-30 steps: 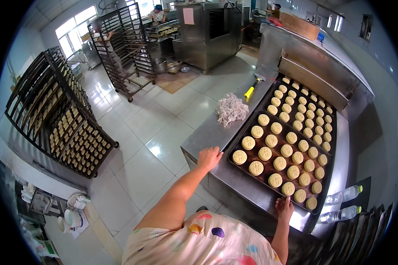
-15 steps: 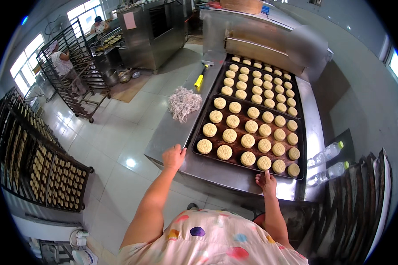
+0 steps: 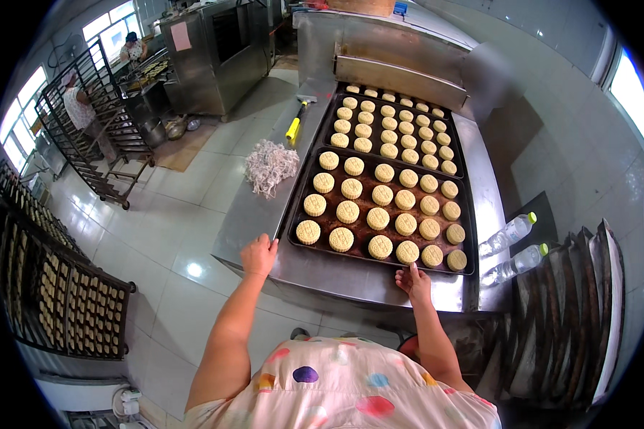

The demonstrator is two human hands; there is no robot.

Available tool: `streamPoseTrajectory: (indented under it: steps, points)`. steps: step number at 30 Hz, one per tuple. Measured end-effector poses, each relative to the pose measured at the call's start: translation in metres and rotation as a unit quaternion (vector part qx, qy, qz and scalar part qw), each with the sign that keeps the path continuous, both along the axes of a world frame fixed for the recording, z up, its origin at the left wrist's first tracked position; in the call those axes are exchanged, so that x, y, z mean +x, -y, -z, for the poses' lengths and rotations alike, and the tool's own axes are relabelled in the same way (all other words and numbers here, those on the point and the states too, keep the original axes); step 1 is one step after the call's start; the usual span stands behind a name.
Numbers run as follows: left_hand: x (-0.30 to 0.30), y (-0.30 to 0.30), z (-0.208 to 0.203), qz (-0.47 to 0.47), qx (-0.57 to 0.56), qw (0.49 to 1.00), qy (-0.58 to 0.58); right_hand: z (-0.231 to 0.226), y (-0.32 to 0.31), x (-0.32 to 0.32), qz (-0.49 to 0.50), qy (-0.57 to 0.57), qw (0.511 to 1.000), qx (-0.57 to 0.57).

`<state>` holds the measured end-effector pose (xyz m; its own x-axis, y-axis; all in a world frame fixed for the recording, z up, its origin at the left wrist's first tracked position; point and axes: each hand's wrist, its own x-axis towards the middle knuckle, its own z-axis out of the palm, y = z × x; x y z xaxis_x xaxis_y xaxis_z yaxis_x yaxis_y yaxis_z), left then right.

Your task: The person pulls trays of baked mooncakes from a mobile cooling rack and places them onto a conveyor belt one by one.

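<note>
Standing at the steel table [image 3: 322,267], you have the near tray [image 3: 366,204] square in front of you, its short rows of round cakes [image 3: 378,218] all lying flat and apart. Take that tray as the dial, with twelve pointing away from you. Your right hand [image 3: 413,284] is at between five and six, thumb up against the front rim and the other fingers loosely curled below it; that probably steadies the tray's edge and keeps the fingers off the cakes. Whether it truly pinches the rim, you cannot tell from here. Your left hand [image 3: 259,256] is at eight, fingers bent in, at the table's edge just beside the tray's front-left corner; its palm side is hidden, so its grip cannot be told either.

The far tray [image 3: 376,139] is at twelve, end to end with the near one, perhaps to save room. The string bundle [image 3: 272,169] and yellow-handled scraper [image 3: 293,129] lie around ten, seemingly kept off the trays but within reach. Two clear bottles [image 3: 508,234] lie between three and four.

Relative to your grip, the near tray extends toward twelve from the right thumb, its closest cake just beyond the thumb tip.
</note>
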<state>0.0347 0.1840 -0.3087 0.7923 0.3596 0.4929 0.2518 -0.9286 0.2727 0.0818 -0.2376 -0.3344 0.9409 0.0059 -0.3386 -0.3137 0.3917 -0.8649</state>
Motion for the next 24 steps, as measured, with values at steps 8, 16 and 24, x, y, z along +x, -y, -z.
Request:
streamPoseTrajectory:
  steps: [8,16,24]
  points:
    - [-0.001,0.003,-0.008,0.002,0.023,0.999,-0.048,0.002,0.000,0.003,-0.005,0.003,1.000,-0.006]
    - [0.012,0.011,-0.022,0.067,0.054,0.995,-0.047,0.002,0.000,0.009,-0.005,0.001,1.000,-0.015]
    - [0.018,0.007,-0.022,0.097,0.064,0.990,-0.084,0.005,-0.006,0.012,-0.025,0.006,0.999,-0.024]
